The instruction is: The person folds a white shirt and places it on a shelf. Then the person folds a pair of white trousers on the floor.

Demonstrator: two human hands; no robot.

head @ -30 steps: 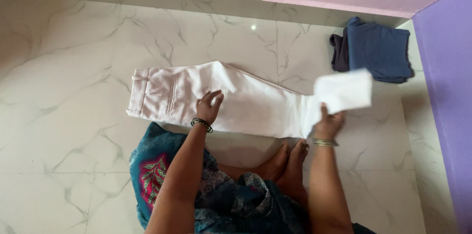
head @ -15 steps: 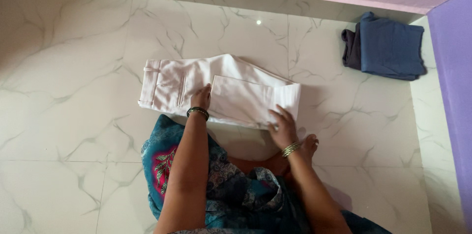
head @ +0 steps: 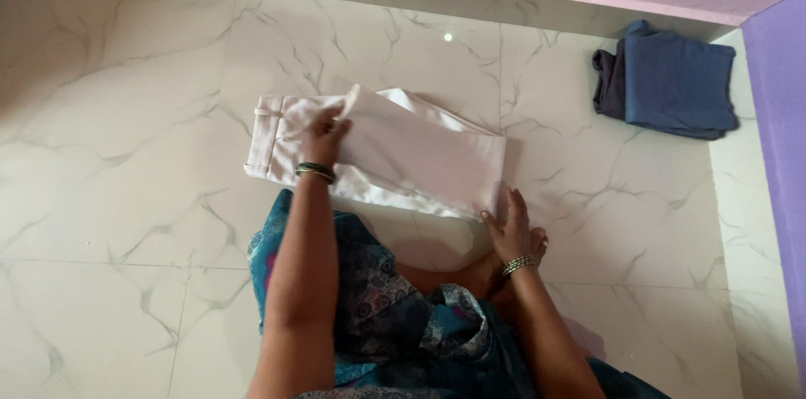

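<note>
View from above onto a white marble-look floor (head: 117,198) w/ grey veins; pink wall along the top, purple wall at far right.

Left-centre: white trousers (head: 420,160) lie folded on the floor, long axis running left-right, tilted slightly down toward the right. Waistband end points left, w/ a belt loop and a slit pocket visible there; the folded edge points right. The leg section is doubled back over the upper part, so 2 layers show.

Left hand (head: 323,137) sits on the trousers near the waistband, fingers curled around the free end of the top layer, which is lifted a bit off the layer below; grip looks pinched closed on the cloth. A dark bangle on that wrist.

Centre bottom: the person's lap in teal and blue patterned fabric w/ a pink patch, bare feet (head: 495,269) tucked just below the trousers.

Right of centre: right hand (head: 510,227) is flat, fingers straight and spread a little, at the lower right corner of the fold, fingertips touching its edge; holds nothing. Gold bangles on the wrist.

Far right, top corner: a folded stack of dark blue clothes (head: 667,80) on the floor, well apart from the trousers, beside the purple wall. No labels or packages legible
</note>
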